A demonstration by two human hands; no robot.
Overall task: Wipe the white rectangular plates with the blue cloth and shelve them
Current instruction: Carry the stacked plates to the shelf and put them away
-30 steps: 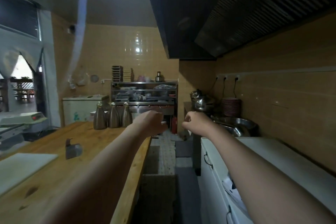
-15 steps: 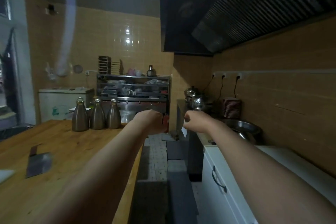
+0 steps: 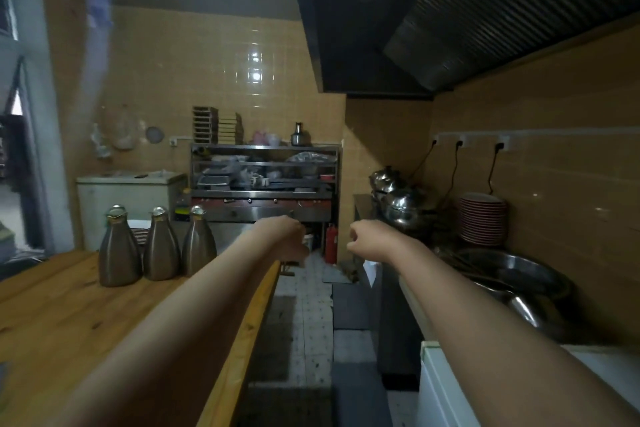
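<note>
1. Both arms are stretched out ahead. The left hand (image 3: 287, 239) shows only its back, fingers folded under, and nothing is visible in them.
2. The right hand (image 3: 369, 241) is balled into a fist with the thumb tucked against the knuckles, and it too holds nothing that can be seen.
3. No white rectangular plates and no blue cloth can be made out, so which way they lie from the fingers, and how their long sides run, cannot be told.
4. Straight beyond the fingertips, in line with the gap between the two fists, stands the steel rack (image 3: 263, 177). Its shelves are cluttered, and the items are too small and dim to name.
5. Right of the right fingers and further on sits a stack of round red-rimmed plates (image 3: 481, 218). By their shape, these are not the task's plates.
6. Left of the left fingers, three metal jugs (image 3: 161, 246) stand on the wooden counter (image 3: 52, 315), which runs under that forearm.
7. Judgement: wiping is not yet under way. If the goods are on that rack, neither hand is clearly nearer, and both fists would have to open first.
</note>
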